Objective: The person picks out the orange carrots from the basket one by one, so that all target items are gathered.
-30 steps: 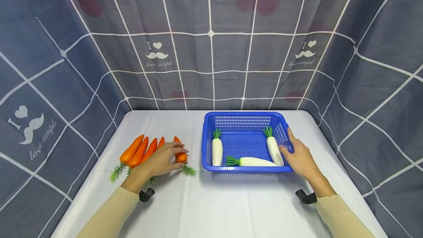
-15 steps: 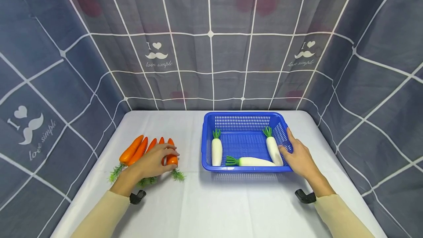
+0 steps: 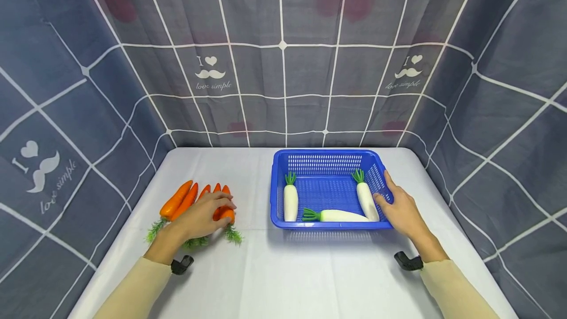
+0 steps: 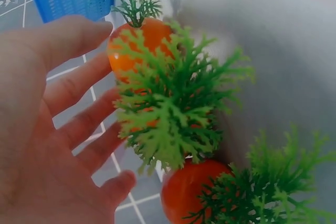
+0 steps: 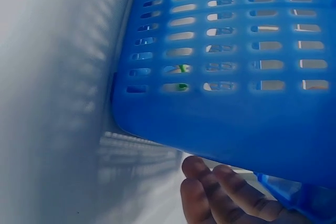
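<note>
In the head view, a row of several orange carrots [image 3: 176, 200] with feathery green tops lies on the left of the table. My left hand [image 3: 199, 218] reaches over them, its fingers and thumb along the right side of the rightmost carrot [image 3: 227, 215]. In the left wrist view, the fingers [image 4: 79, 85] are only slightly bent and touch that carrot [image 4: 149, 40], the thumb on the same side. My right hand [image 3: 402, 210] grips the right wall of a blue plastic basket [image 3: 330, 226], thumb over the rim and fingers outside. The right wrist view shows fingertips [image 5: 195, 165] beside the basket's edge.
Three white radishes lie in the basket: one upright at the left [image 3: 290, 203], one radish crosswise at the front [image 3: 343, 216], one slanted radish at the right [image 3: 367, 201]. A white cloth covers the table [image 3: 283, 274]. Grey checked curtains [image 3: 310, 70] enclose the back and both sides.
The rightmost carrot has slid left with my left hand, up close to the other carrots. My right hand and the basket have stayed in place.
</note>
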Available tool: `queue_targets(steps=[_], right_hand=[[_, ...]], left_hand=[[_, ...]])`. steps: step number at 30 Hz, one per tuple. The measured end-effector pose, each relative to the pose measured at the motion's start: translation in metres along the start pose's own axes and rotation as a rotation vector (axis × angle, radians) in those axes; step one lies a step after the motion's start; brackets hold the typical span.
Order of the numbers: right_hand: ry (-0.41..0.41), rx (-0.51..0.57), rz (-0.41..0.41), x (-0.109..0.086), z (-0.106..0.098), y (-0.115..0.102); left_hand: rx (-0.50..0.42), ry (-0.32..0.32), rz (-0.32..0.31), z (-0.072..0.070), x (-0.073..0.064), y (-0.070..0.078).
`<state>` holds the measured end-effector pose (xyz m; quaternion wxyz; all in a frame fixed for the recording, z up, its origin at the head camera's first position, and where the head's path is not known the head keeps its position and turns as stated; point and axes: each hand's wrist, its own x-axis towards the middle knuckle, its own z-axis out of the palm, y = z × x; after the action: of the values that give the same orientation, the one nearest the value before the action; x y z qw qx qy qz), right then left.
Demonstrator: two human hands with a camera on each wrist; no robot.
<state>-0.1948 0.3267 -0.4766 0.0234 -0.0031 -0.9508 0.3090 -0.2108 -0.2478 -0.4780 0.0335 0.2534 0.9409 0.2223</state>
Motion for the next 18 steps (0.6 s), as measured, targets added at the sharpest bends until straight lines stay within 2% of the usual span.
queue_targets(steps=[10,14,18], right_hand=[[-0.015,-0.031,-0.033,0.006,0.002,0.0],[-0.024,-0.046,-0.023,0.005,0.0,-0.002],[-0.023,-0.075,-0.007,0.003,-0.002,-0.007]], left_hand=[[-0.002,0.044,-0.023,0.004,0.003,0.004],[0.032,0.107,-0.022,0.008,0.007,0.011],[0.086,0.189,-0.04,0.009,0.015,0.025]])
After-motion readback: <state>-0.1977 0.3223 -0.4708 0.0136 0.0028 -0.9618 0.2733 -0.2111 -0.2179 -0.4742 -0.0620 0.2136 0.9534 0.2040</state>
